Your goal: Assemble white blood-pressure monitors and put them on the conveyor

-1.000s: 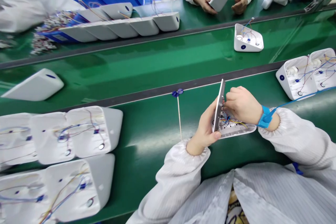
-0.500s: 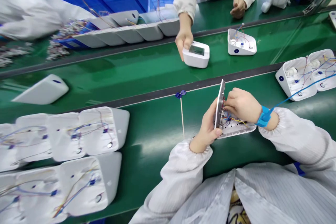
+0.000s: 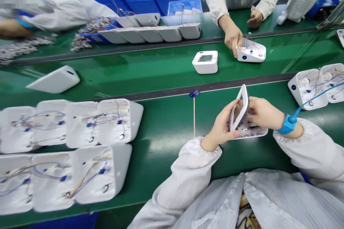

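Observation:
My left hand (image 3: 221, 125) grips a white framed panel (image 3: 243, 105), holding it tilted up at the left end of an open white housing (image 3: 255, 134). Behind the panel, my right hand (image 3: 264, 112) has its fingers pressed together inside the housing; what they pinch is hidden. Small wires and parts show in the housing, which rests on the green bench. A blue strap with a blue cord circles my right wrist.
Rows of open white housings (image 3: 86, 114) with wires stand at the left, and more (image 3: 309, 87) at the right. Small blue parts (image 3: 194, 94) lie by the belt edge. Across the belt, a person's hand (image 3: 232, 39) touches another housing (image 3: 252, 52).
The panel over my housing has turned so its frame and window show. The person opposite has let go of the unit with a screen and reached right to an open housing. The view has shifted.

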A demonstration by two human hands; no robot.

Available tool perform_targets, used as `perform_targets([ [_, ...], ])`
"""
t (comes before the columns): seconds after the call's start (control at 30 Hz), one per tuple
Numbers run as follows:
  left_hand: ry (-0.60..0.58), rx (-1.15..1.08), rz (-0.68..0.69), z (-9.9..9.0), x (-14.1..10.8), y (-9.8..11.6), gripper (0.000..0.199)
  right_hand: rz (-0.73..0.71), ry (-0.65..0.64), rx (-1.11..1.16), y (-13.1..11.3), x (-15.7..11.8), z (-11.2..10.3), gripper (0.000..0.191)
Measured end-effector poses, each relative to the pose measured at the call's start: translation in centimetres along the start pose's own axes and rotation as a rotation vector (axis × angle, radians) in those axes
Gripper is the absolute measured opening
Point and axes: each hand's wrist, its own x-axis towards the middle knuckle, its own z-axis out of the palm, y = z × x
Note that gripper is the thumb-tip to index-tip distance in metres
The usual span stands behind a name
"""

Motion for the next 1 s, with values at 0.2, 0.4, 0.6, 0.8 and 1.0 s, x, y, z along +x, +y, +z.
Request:
perform_targets([
  [0.2,-0.005,0.019,-0.004,-0.1,0.2,0.2,0.097,0.082,-0.208,0.357,1.1,-0.1,-1.4,0.013],
  [0.4,-0.003,0.002,-0.002,-0.1,0.2,0.1,0.096,0.144,-0.209,0.265,0.7,-0.1,-1.4,0.010],
  [0.6,0.016,-0.018,-0.017,0.0,0.0,0.0,0.097,-0.064,-0.212,-0.080,0.0,0.4,0.0,0.008],
  [0.8,0.002,0.003,-0.024,-0.2,-0.1,0.1,0.095,-0.249,-0.084,-0.392,1.8,-0.1,1.1,0.017],
  [1.0,0.011,0.031,-0.027,-0.2,0.0,0.4,0.093,-0.192,0.113,-0.487,2.2,-0.5,1.2,0.009],
])
